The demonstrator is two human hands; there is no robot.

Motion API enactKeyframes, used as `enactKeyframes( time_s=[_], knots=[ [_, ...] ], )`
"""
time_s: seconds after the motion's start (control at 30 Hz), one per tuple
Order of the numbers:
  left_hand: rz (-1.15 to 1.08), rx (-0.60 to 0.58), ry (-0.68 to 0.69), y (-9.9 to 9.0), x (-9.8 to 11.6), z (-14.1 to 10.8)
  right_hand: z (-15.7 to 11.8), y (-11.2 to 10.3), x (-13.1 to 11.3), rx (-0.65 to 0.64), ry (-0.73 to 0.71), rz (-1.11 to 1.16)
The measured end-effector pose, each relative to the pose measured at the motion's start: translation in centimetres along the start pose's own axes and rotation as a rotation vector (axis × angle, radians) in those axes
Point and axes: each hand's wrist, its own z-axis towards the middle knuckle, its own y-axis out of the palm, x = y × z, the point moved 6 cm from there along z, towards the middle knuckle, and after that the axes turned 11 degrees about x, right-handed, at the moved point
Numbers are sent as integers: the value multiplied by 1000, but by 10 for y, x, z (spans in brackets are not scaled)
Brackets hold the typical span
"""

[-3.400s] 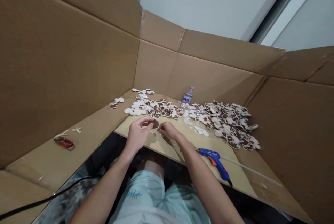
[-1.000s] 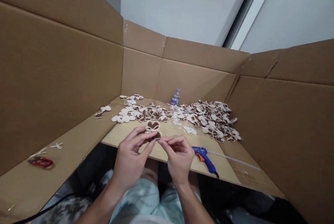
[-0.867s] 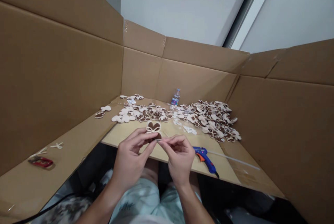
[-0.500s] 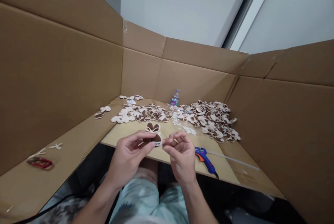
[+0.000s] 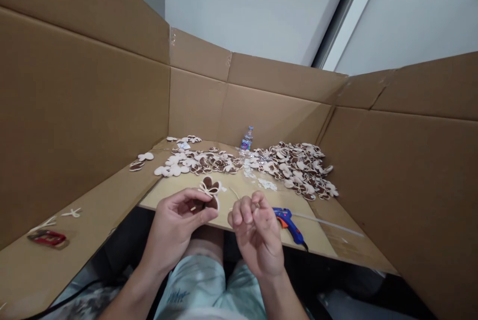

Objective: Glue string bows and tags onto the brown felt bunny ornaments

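1. My left hand (image 5: 172,220) pinches the brown-and-white patch (image 5: 211,184) between thumb and fingers; its lower part is partly hidden behind them.
2. The patch is in my grip, above the near part of the desk (image 5: 164,193), its bow and ears showing.
3. My right hand (image 5: 257,235) is apart from it, fingers loosely curled; I can't tell whether anything sits between the fingertips.
4. The glue gun (image 5: 293,225) lies just beyond that hand, which hides its nozzle.
5. The bottle (image 5: 247,140) stands behind the heaped patches (image 5: 298,165), its base hard to make out; many patches overlap, partly covering one another.
6. The cord (image 5: 70,295) is cut off at the bottom.
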Motion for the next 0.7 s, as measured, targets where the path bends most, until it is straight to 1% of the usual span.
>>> enactKeyframes(
  time_s=[0.2, 0.37, 0.47, 0.6, 0.7],
  knots=[
    [66, 10, 24, -1, 6, -2, 0, 1, -2, 3, 48, 69],
    [153, -32, 112, 4, 17, -5, 3, -6, -2, 48, 53, 53],
    [187, -63, 149, 9, 22, -7, 6, -10, -4, 36, -14, 0],
    [234, -95, 150, 14, 24, -9, 7, -13, -6, 43, -143, -215],
    [274, -119, 143, 15, 22, -10, 6, -13, -7, 56, -204, -326]
  ],
)
